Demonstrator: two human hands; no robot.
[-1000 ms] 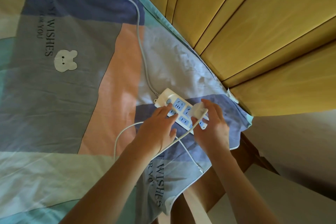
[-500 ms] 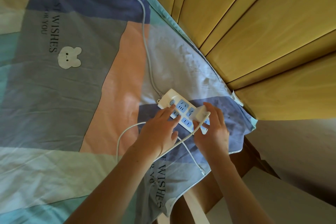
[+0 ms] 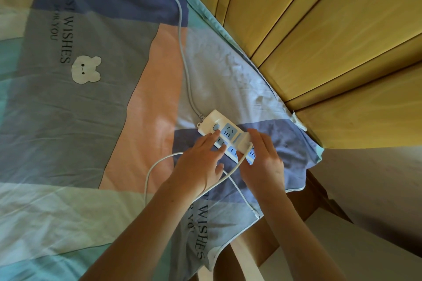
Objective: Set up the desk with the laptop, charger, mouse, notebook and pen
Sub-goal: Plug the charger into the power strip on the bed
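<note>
Two hands work a charger into a power strip on a patchwork bedsheet.

Nearest, its thin cable loops left; the left hand presses flat fingers on the strip, the right hand grips the charger; beyond, wooden panels.

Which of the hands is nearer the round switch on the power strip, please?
Left. The left hand has fingertips beside the round switch; the right hand grips the charger further along.

A patchwork bedsheet carries a power strip and charger cable.
</note>
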